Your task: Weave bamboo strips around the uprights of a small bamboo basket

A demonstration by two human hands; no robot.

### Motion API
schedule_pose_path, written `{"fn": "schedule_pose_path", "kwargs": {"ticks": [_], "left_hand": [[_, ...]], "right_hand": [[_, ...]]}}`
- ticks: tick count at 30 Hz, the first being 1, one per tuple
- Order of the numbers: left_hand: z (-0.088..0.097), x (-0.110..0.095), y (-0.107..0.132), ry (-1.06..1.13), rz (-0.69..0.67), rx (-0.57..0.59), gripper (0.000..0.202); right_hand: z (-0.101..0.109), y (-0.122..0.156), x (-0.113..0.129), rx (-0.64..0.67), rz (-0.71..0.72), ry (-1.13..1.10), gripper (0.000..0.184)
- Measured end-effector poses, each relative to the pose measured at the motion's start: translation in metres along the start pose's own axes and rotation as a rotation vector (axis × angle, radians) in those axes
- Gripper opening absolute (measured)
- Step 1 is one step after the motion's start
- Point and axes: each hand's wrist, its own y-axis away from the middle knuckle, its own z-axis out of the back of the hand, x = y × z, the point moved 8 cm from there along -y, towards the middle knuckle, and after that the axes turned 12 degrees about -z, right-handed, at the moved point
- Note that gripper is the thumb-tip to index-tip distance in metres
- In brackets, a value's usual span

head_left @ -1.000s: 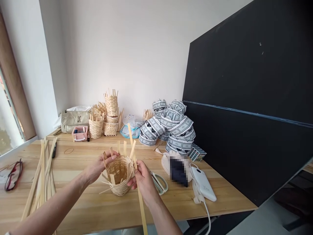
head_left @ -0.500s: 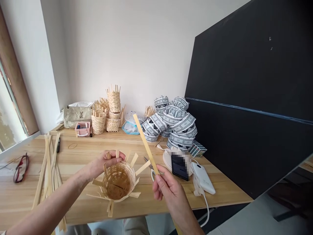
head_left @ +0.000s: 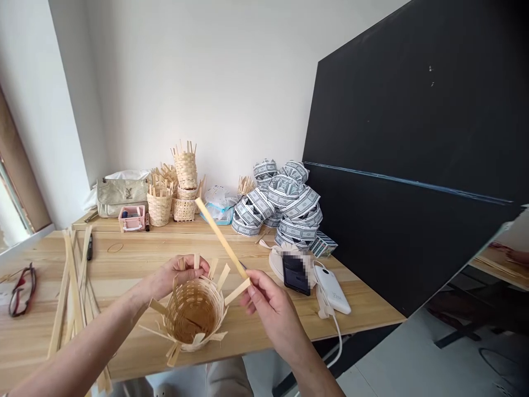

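Observation:
A round woven basket (head_left: pixel 172 314) of pale wood strips rests near the table's front edge, mouth tilted towards me, loose strip ends splaying from its rim. My left hand (head_left: pixel 177 278) is closed on the far left of that rim, pinching around an upstanding end. Just right of the basket, my right hand (head_left: pixel 268 300) grips a long flat wood strip (head_left: pixel 221 237) between thumb and fingers. The strip slants up and left above the basket's far side. Its lower end is hidden behind my right hand, which also covers most of the scissors.
Loose wood strips (head_left: pixel 70 292) and red-framed glasses (head_left: pixel 22 292) lie at left. Behind stand more woven baskets (head_left: pixel 159 208), a handbag (head_left: pixel 119 196) and patterned ribbon rolls (head_left: pixel 289 198). A phone (head_left: pixel 295 275) and white power bank (head_left: pixel 333 292) sit right, beside a black panel (head_left: pixel 397 121).
My right hand has moved left towards the basket, bringing the strip's upper end left over it. My left hand keeps its hold on the rim. The view has shifted slightly right.

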Motion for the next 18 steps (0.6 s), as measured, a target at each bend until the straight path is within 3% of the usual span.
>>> {"fn": "schedule_pose_path", "kwargs": {"ticks": [7,18], "left_hand": [[0.001,0.003,-0.001,-0.045,-0.013,0.017,0.027],[-0.002,0.004,-0.004,-0.059,-0.004,0.057,0.025]], "right_hand": [[-0.012,-0.005,0.001,0.012,0.009,0.017,0.036],[-0.015,-0.007,0.007,-0.024,0.024,0.031,0.019]]}}
